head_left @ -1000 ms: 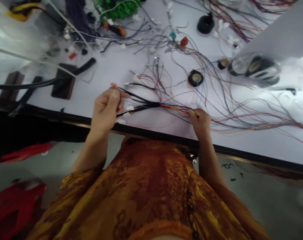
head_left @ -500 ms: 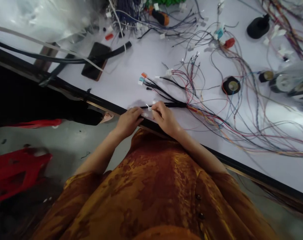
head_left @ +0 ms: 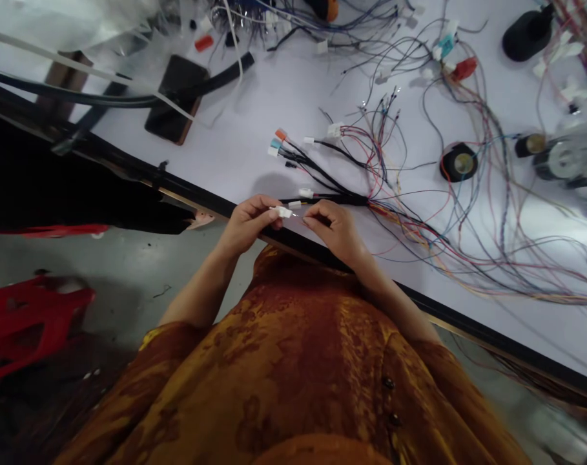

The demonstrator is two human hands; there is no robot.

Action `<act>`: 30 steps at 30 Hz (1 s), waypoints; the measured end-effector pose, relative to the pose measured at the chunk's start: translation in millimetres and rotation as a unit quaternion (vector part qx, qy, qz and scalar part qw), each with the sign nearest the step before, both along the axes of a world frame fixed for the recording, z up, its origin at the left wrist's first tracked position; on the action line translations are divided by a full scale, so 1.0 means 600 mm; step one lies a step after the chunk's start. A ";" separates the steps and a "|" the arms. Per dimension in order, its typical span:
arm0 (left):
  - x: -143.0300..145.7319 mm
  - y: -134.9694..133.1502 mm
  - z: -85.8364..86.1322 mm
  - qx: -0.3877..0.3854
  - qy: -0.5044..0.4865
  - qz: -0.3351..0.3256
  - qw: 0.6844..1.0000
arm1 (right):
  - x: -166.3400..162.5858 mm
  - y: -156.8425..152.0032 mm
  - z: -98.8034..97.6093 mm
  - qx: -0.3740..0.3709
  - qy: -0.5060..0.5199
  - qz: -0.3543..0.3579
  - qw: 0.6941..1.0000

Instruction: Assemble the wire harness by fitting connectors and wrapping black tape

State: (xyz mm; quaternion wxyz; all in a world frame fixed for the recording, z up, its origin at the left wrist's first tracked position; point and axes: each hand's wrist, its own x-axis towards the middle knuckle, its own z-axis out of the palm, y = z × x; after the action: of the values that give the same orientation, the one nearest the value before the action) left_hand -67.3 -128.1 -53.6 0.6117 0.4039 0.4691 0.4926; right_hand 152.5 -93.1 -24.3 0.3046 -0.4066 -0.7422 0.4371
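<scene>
At the table's front edge, my left hand (head_left: 250, 223) pinches a small white connector (head_left: 283, 212) between thumb and fingers. Just to its right, my right hand (head_left: 336, 227) is closed in a pinch on a thin wire (head_left: 300, 216), whose shiny tip points at the connector; whether the tip has entered it I cannot tell. Right behind both hands lies a black-sleeved wire harness (head_left: 354, 199), its branches ending in another white connector (head_left: 306, 193), an orange connector (head_left: 280, 135) and a blue one (head_left: 276, 144).
A phone (head_left: 174, 100) lies at the left under a black cable (head_left: 225, 95). Black tape rolls (head_left: 459, 162), a red connector (head_left: 464, 69) and loose wires spread over the right side. A red plastic stool (head_left: 55, 323) stands on the floor; another person's dark clothing (head_left: 80, 187) is at the left.
My hands have moved slightly apart. The white connector now shows in my left fingers, and my right hand has shifted right, with a thin wire between its fingertips. The view has shifted slightly.
</scene>
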 end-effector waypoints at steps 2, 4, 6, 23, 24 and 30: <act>0.005 0.004 -0.001 -0.016 -0.057 0.006 0.998 | 0.003 0.000 0.011 0.012 -0.006 0.003 1.000; 0.009 0.006 0.001 -0.025 -0.083 0.007 0.996 | 0.004 0.000 0.020 0.020 -0.010 0.006 1.000; 0.010 0.006 0.004 -0.024 -0.090 0.006 0.996 | 0.004 -0.001 0.025 0.025 -0.009 0.009 1.000; 0.008 -0.008 0.006 0.032 -0.022 0.002 0.999 | -0.005 -0.007 0.033 0.009 -0.010 -0.024 1.000; 0.009 -0.009 0.007 0.036 -0.011 0.002 0.999 | -0.007 -0.007 0.032 0.010 -0.011 -0.027 1.000; 0.016 -0.015 0.025 0.043 0.055 0.007 0.998 | -0.011 -0.011 0.021 -0.011 -0.004 -0.045 0.999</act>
State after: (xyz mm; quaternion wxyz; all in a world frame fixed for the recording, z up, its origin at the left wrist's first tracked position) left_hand -57.8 -137.0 -38.6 0.5634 0.4529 0.4832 0.4940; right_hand 145.8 -99.4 -11.5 0.3162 -0.4444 -0.7195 0.4299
